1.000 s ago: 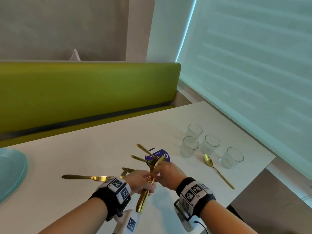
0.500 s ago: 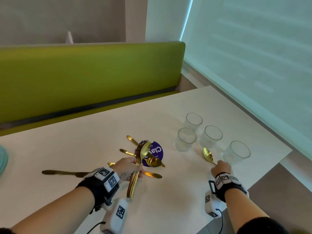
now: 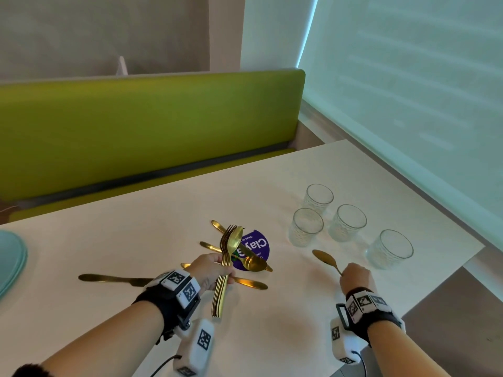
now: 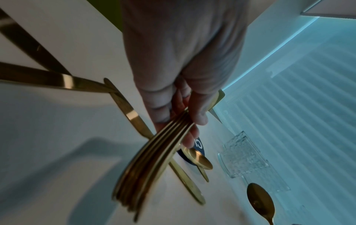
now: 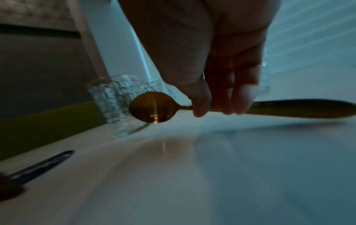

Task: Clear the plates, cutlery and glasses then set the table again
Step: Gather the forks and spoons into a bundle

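Right hand (image 3: 355,276) now pinching the spoon (image 3: 324,258), lifted since 0.5 s ago; left hand (image 3: 211,270) still gripping cutlery bundle (image 3: 226,265).

A round purple sticker (image 3: 254,247) on the table (image 3: 136,240) carries white letters reading "Clay", partly covered by cutlery; the smaller lines beside them begin "Clean as" and are otherwise unreadable.

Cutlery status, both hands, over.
Left hand grips fork-and-spoon bundle. Right hand pinches lone spoon by handle, lifted. Knife and loose pieces on table. Four glasses close by.
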Motion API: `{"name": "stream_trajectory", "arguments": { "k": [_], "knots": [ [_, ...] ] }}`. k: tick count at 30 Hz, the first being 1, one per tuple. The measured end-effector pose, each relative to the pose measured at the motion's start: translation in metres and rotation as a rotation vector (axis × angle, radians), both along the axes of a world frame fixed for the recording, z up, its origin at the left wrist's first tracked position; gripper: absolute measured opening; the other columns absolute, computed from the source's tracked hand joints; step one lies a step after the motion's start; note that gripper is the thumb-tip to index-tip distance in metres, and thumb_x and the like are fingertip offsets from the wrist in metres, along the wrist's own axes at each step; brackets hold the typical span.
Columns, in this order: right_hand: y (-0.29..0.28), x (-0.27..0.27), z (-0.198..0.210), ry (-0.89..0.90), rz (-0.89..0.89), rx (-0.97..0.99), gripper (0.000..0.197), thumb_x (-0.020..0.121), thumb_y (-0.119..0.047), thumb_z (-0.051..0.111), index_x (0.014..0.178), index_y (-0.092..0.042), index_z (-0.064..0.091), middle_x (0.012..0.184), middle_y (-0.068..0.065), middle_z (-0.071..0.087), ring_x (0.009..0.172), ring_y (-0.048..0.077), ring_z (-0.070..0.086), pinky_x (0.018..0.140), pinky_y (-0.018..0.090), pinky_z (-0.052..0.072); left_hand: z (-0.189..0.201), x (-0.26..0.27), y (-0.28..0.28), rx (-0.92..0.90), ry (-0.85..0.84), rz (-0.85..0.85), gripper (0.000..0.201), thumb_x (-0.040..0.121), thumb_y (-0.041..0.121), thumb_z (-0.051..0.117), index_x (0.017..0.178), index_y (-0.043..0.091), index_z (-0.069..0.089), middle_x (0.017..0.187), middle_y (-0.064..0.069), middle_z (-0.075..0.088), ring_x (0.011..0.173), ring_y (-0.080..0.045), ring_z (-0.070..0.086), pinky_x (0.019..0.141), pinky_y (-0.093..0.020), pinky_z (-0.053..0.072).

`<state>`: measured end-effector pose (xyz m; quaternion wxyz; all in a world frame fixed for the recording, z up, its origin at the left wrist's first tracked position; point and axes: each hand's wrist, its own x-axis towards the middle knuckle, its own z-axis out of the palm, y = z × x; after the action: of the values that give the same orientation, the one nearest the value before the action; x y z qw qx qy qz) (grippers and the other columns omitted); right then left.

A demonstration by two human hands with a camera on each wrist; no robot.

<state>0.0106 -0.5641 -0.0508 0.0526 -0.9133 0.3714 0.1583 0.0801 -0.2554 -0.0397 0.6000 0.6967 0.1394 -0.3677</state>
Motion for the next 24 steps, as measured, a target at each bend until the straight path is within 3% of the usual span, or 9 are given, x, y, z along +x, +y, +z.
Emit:
{"name": "stream_trajectory", "arguments": {
  "k": [3, 5, 6, 8, 12, 15, 19, 24],
  "knots": [
    [0.022, 0.003, 0.013, -0.019, 0.144, 0.101, 0.012, 0.092, -0.015, 0.054, 0.095, -0.013, 0.065, 0.103, 0.007, 0.069, 0.099, 0.023, 0.065, 0.082, 0.028, 0.053, 0.001, 0.001, -0.001, -0.001, -0.015, 0.013, 0.009, 0.089, 0.003, 0.058, 0.097, 0.006, 0.059, 0.084, -0.011, 0.068, 0.072, -0.019, 0.066, 0.068, -0.029, 0.056],
    [0.042, 0.006, 0.023, -0.095, 0.160, 0.386, 0.015, 0.089, -0.013, 0.060, 0.074, -0.018, 0.059, 0.083, 0.005, 0.066, 0.074, 0.019, 0.066, 0.069, 0.027, 0.058, 0.002, 0.001, -0.001, -0.003, -0.022, 0.034, 0.007, 0.088, 0.004, 0.059, 0.094, 0.008, 0.059, 0.087, -0.011, 0.068, 0.075, -0.020, 0.066, 0.077, -0.034, 0.056],
    [0.055, 0.009, 0.030, -0.128, 0.145, 0.542, 0.018, 0.087, -0.011, 0.062, 0.071, -0.018, 0.057, 0.073, 0.003, 0.064, 0.062, 0.016, 0.063, 0.061, 0.024, 0.058, 0.003, 0.001, -0.002, -0.004, -0.025, 0.045, 0.006, 0.088, 0.004, 0.059, 0.091, 0.009, 0.059, 0.088, -0.011, 0.069, 0.077, -0.021, 0.066, 0.081, -0.036, 0.056],
    [0.083, 0.014, 0.041, -0.165, 0.133, 0.785, 0.015, 0.087, -0.008, 0.064, 0.075, -0.015, 0.059, 0.067, 0.003, 0.063, 0.055, 0.013, 0.061, 0.057, 0.021, 0.057, 0.005, -0.001, -0.002, -0.020, -0.035, 0.065, 0.007, 0.088, 0.005, 0.060, 0.088, 0.011, 0.059, 0.088, -0.011, 0.069, 0.077, -0.021, 0.067, 0.084, -0.038, 0.057],
    [0.134, 0.031, 0.050, -0.205, 0.105, 1.146, 0.009, 0.088, -0.004, 0.062, 0.081, -0.009, 0.060, 0.065, 0.005, 0.064, 0.052, 0.011, 0.062, 0.054, 0.022, 0.056, 0.012, -0.003, 0.000, -0.085, -0.033, 0.068, 0.007, 0.088, 0.004, 0.060, 0.089, 0.011, 0.058, 0.085, -0.009, 0.067, 0.070, -0.018, 0.066, 0.068, -0.030, 0.058],
    [0.161, 0.040, 0.049, -0.178, 0.073, 1.271, 0.008, 0.089, -0.004, 0.060, 0.083, -0.009, 0.060, 0.060, 0.001, 0.066, 0.047, 0.007, 0.063, 0.048, 0.018, 0.054, 0.016, -0.006, 0.005, -0.132, -0.042, 0.049, 0.008, 0.088, 0.004, 0.060, 0.095, 0.008, 0.058, 0.081, -0.008, 0.066, 0.064, -0.015, 0.064, 0.062, -0.026, 0.057],
    [0.180, 0.046, 0.045, -0.184, 0.036, 1.332, 0.002, 0.090, -0.007, 0.060, 0.092, -0.007, 0.062, 0.067, 0.002, 0.067, 0.050, 0.007, 0.063, 0.047, 0.018, 0.052, 0.018, -0.011, 0.019, -0.184, -0.051, 0.069, 0.007, 0.091, 0.004, 0.057, 0.092, 0.011, 0.059, 0.079, -0.008, 0.065, 0.064, -0.016, 0.064, 0.059, -0.026, 0.057],
    [0.194, 0.046, 0.042, -0.168, 0.058, 1.317, 0.007, 0.091, -0.010, 0.059, 0.087, -0.009, 0.065, 0.068, 0.003, 0.065, 0.052, 0.009, 0.060, 0.049, 0.020, 0.050, 0.017, -0.012, 0.035, -0.223, -0.031, 0.112, 0.011, 0.092, 0.001, 0.052, 0.094, 0.010, 0.059, 0.081, -0.011, 0.067, 0.068, -0.018, 0.065, 0.067, -0.031, 0.057]
  ]
}}
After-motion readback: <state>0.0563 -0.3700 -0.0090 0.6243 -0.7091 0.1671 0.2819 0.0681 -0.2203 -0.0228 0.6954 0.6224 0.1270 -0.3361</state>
